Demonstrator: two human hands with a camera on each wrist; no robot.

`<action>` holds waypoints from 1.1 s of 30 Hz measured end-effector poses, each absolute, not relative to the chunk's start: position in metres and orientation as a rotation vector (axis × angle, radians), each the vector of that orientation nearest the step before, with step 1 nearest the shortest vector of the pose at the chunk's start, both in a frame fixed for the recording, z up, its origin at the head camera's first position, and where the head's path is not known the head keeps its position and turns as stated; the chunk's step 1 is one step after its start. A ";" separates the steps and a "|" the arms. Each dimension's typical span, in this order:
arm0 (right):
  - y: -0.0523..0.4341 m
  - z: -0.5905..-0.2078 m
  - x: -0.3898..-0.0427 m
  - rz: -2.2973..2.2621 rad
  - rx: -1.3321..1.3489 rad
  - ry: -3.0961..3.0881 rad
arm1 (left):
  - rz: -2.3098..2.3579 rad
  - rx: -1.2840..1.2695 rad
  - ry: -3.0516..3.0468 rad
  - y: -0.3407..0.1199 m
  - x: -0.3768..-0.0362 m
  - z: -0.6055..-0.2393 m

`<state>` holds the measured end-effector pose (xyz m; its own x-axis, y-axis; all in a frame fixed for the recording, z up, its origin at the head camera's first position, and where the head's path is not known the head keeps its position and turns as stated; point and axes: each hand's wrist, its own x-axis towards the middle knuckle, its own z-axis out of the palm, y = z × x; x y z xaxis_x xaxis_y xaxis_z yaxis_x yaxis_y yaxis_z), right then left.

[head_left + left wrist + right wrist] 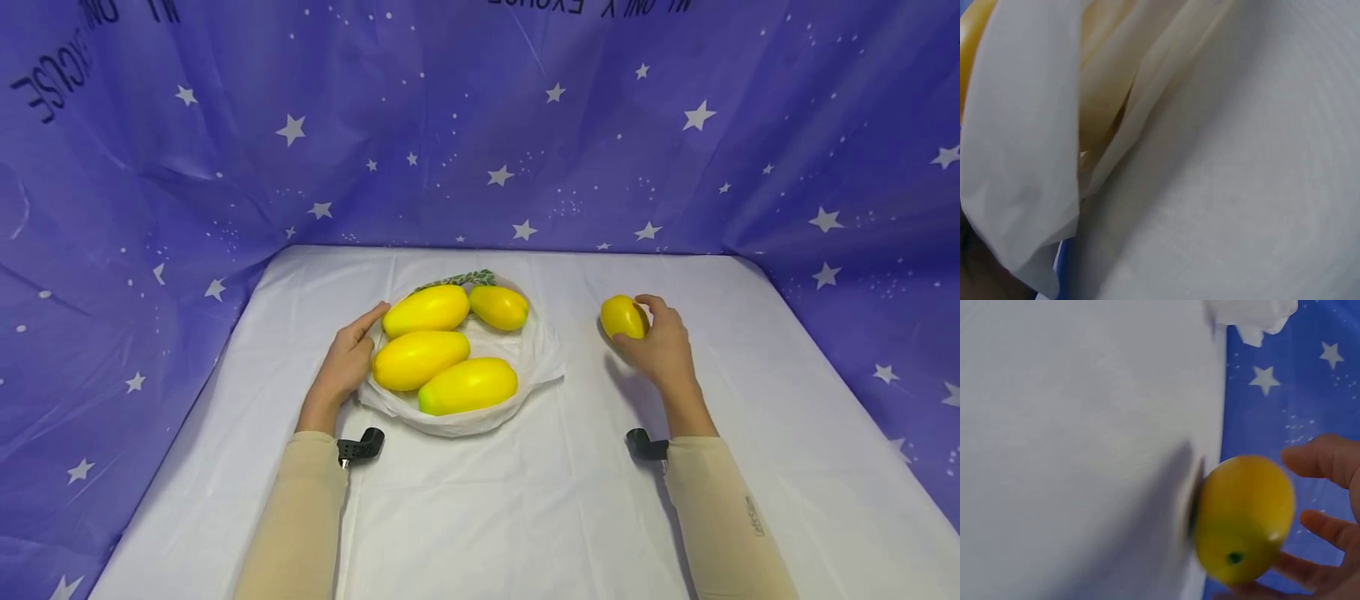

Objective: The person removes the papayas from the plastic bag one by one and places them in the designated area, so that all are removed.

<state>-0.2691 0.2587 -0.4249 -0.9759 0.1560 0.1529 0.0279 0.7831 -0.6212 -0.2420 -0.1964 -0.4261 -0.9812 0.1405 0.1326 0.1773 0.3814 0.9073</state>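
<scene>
Right hand [662, 348] curls its fingers around one yellow mango [623, 317] at center right of the frame; left hand [347, 360], fingers relaxed, touches the white bag [542, 360], where four mangoes [420, 359] already lie.

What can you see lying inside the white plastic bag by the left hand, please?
Four yellow mangoes lie in the open white plastic bag, with a green leafy sprig at its far edge. Anything beneath the mangoes is covered.
</scene>
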 end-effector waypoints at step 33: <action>0.120 -0.381 -0.242 1.059 1.202 -2.444 | -1.697 -0.295 -2.591 -0.198 -0.240 -0.428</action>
<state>-0.2424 0.1203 -0.3810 -0.6417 -0.6008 0.4767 -0.7587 0.4061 -0.5094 -0.2404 -0.1977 -0.4276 -0.9816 0.1410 0.1287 0.1743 0.3875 0.9053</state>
